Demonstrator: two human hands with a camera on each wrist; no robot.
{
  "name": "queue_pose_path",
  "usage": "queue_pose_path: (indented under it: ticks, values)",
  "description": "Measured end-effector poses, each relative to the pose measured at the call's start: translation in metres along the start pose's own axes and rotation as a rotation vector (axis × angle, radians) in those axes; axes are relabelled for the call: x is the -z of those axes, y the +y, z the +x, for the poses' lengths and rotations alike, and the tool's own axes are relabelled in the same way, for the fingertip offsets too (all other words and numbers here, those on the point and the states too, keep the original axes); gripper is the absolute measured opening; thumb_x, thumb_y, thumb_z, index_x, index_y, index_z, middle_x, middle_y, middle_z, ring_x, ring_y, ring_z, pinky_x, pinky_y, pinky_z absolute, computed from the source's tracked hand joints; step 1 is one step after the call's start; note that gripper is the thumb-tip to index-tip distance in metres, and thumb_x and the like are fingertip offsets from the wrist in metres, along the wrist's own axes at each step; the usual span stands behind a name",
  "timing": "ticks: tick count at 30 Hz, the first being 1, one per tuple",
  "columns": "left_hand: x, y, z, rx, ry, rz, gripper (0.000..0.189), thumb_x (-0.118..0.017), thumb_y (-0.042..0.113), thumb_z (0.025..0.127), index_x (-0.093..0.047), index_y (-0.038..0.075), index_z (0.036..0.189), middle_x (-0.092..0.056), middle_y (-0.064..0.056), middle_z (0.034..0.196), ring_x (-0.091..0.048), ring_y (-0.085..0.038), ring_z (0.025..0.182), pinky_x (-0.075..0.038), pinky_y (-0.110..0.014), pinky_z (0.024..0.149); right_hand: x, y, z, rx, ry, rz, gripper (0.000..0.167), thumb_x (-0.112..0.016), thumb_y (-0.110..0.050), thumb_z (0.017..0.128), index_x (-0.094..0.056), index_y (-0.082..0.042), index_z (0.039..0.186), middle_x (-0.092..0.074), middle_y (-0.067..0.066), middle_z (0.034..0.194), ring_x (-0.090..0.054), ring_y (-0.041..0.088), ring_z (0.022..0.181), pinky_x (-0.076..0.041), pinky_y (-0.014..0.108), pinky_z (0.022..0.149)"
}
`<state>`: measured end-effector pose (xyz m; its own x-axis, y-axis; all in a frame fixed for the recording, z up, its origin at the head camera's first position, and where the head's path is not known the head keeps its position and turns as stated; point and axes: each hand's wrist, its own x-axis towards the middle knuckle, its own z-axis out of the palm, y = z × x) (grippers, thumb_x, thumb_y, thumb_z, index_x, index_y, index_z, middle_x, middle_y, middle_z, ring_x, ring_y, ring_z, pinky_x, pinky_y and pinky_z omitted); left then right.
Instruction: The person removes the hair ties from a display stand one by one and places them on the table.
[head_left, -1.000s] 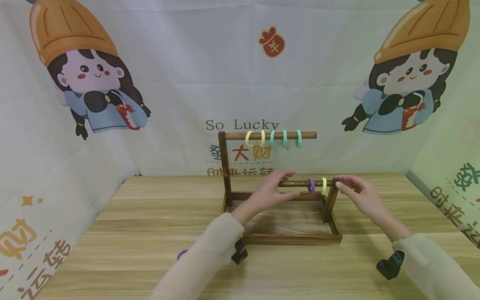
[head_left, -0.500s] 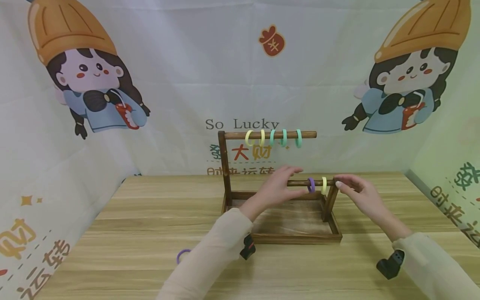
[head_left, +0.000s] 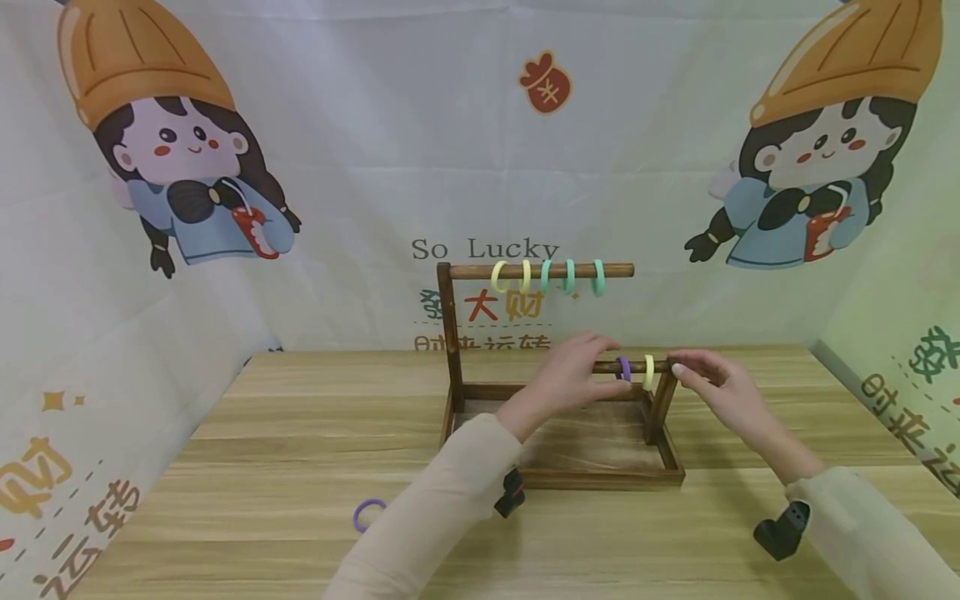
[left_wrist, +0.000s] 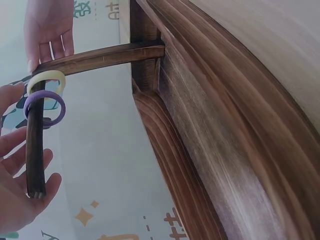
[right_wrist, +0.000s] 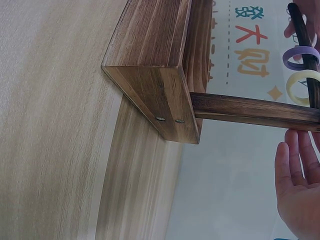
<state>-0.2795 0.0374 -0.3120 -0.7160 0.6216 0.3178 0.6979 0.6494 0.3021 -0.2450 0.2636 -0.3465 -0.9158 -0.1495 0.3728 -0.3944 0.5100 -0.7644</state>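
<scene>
A wooden rack stands on the table, its lower bar [head_left: 637,367] carrying a purple ring [head_left: 626,369] and a pale yellow ring [head_left: 649,372]. My left hand [head_left: 564,379] reaches around the bar's free end, fingers and thumb spread either side of it. Its fingertips come right up to the purple ring; in the left wrist view the bar [left_wrist: 35,150] runs between the fingers without being gripped. At the bar's other end, my right hand [head_left: 726,396] touches the top of the short post [head_left: 660,408]. Its fingers look fairly straight in the right wrist view and hold no ring.
Above, the rack's upper bar [head_left: 467,272] holds several yellow and green rings. A shallow wooden tray [head_left: 600,479] forms the base. Another purple ring [head_left: 356,517] lies on the table [head_left: 247,467] at front left, beside my left sleeve [head_left: 435,500]. A printed cloth [head_left: 360,208] hangs behind.
My left hand has moved right along the lower bar, from its free end up to the purple ring. More of the purple ring on the table shows. My right hand stays at the post.
</scene>
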Motion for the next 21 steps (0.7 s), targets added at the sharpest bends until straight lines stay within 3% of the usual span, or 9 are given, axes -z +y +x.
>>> queue_pose_path:
  ticks: [13, 21]
  values:
    - [-0.0024, 0.0060, 0.0044, 0.056, -0.037, 0.118, 0.056, -0.060, 0.048, 0.078, -0.051, 0.017, 0.123, -0.052, 0.002, 0.117, -0.049, -0.012, 0.102, -0.043, -0.025, 0.081, 0.0002, -0.0004, 0.0000, 0.014, -0.001, -0.002, 0.039, -0.047, -0.027, 0.093, -0.051, 0.002, 0.119, -0.055, 0.010, 0.111, -0.050, -0.002, 0.093, -0.043, 0.016, 0.073]
    - [-0.0065, 0.0088, 0.0050, 0.084, -0.014, 0.229, 0.056, -0.058, 0.054, 0.076, -0.054, 0.020, 0.120, -0.053, 0.004, 0.112, -0.052, -0.011, 0.095, -0.045, -0.024, 0.071, -0.0010, 0.0000, 0.0006, 0.027, 0.009, 0.005, 0.037, -0.047, -0.025, 0.092, -0.051, 0.002, 0.117, -0.056, 0.012, 0.110, -0.051, -0.001, 0.091, -0.044, 0.016, 0.072]
